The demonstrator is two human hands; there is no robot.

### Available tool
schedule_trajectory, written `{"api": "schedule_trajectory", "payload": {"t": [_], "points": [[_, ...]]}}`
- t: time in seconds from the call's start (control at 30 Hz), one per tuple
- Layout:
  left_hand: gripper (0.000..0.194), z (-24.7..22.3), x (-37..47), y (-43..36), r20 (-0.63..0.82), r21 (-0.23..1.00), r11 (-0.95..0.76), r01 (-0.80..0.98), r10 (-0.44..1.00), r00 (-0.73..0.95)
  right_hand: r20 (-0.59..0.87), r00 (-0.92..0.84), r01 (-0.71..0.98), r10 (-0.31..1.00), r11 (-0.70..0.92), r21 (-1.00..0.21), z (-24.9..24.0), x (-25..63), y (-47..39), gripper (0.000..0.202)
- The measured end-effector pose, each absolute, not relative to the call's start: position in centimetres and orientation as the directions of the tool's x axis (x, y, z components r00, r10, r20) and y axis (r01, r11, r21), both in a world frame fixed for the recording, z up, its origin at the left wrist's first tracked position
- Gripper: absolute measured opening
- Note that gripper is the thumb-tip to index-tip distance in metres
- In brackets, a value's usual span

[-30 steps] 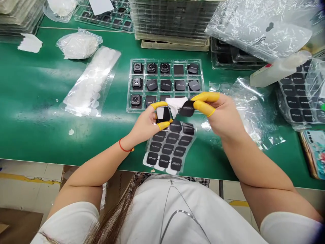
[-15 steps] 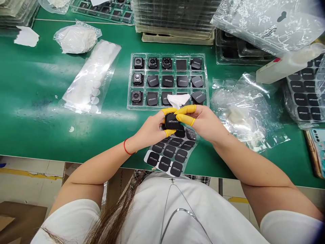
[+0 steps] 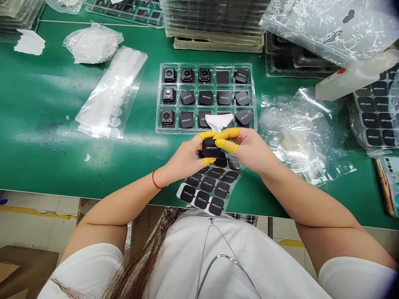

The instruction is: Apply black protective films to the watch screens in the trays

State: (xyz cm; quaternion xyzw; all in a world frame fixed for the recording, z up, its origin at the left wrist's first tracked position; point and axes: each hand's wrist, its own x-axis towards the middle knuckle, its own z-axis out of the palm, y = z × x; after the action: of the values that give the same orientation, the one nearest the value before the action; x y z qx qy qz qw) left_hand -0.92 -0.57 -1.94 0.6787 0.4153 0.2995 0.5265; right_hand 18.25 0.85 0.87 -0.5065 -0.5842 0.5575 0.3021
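My left hand (image 3: 188, 155), with yellow finger covers, grips a black watch case (image 3: 211, 147) marked HiFuture between thumb and fingers. My right hand (image 3: 241, 147) pinches at the case's upper right edge, and a white cloth (image 3: 219, 121) sticks up from its fingertips. Below the hands lies a sheet of black HiFuture stickers (image 3: 208, 184), partly hidden by my left hand and the case. Beyond them a clear compartment tray (image 3: 158, 101) holds watch cases showing their sensor side at the left and black HiFuture pieces in other compartments.
Left are a bag of white round pieces (image 3: 107, 95) and a bag of white material (image 3: 93, 43). Stacked trays (image 3: 215, 20) stand behind. To the right are crumpled clear bags (image 3: 299, 137), a white bottle (image 3: 352, 79), more sticker sheets (image 3: 370, 118) and a phone (image 3: 391, 178).
Both hands keep their hold on the case with hardly any movement. The view has shifted very slightly.
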Motion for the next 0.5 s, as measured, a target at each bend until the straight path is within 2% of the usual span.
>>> {"api": "schedule_trajectory", "payload": {"t": [0.07, 0.13, 0.23, 0.27, 0.3, 0.37, 0.4, 0.5], "points": [[0.058, -2.0, -0.9, -0.5, -0.039, 0.969, -0.083, 0.234, 0.879, 0.476, -0.160, -0.304, 0.326, 0.939, -0.055, -0.944, 0.8, 18.3, 0.8, 0.015], [0.057, -2.1, -0.8, -0.5, -0.051, 0.973, -0.063, 0.224, 0.882, 0.468, -0.009, -0.317, 0.463, 0.948, 0.147, -0.874, 0.7, 18.5, 0.7, 0.016], [0.056, -2.3, -0.8, -0.6, -0.059, 0.979, -0.040, 0.202, 0.886, 0.460, 0.261, -0.354, 0.679, 0.898, 0.439, -0.588, 0.3, 18.6, 0.6, 0.027], [0.056, -2.3, -0.9, -0.6, -0.053, 0.980, -0.044, 0.194, 0.884, 0.464, 0.292, -0.370, 0.712, 0.882, 0.471, -0.520, 0.2, 18.5, 0.5, 0.033], [0.056, -2.4, -0.9, -0.6, -0.043, 0.980, -0.054, 0.191, 0.882, 0.470, 0.281, -0.386, 0.720, 0.878, 0.478, -0.503, 0.0, 18.4, 0.4, 0.042], [0.055, -2.4, -0.9, -0.7, -0.020, 0.976, -0.089, 0.200, 0.874, 0.485, 0.178, -0.414, 0.673, 0.893, 0.432, -0.600, -0.2, 18.0, 0.2, 0.056], [0.053, -2.4, -0.9, -0.7, -0.011, 0.973, -0.103, 0.204, 0.871, 0.491, 0.117, -0.417, 0.632, 0.901, 0.380, -0.675, -0.3, 17.7, 0.1, 0.056], [0.054, -2.2, -0.8, -0.6, -0.031, 0.976, -0.082, 0.202, 0.863, 0.503, -0.001, -0.363, 0.489, 0.932, 0.189, -0.852, -0.2, 17.0, 0.8, 0.034]]}}
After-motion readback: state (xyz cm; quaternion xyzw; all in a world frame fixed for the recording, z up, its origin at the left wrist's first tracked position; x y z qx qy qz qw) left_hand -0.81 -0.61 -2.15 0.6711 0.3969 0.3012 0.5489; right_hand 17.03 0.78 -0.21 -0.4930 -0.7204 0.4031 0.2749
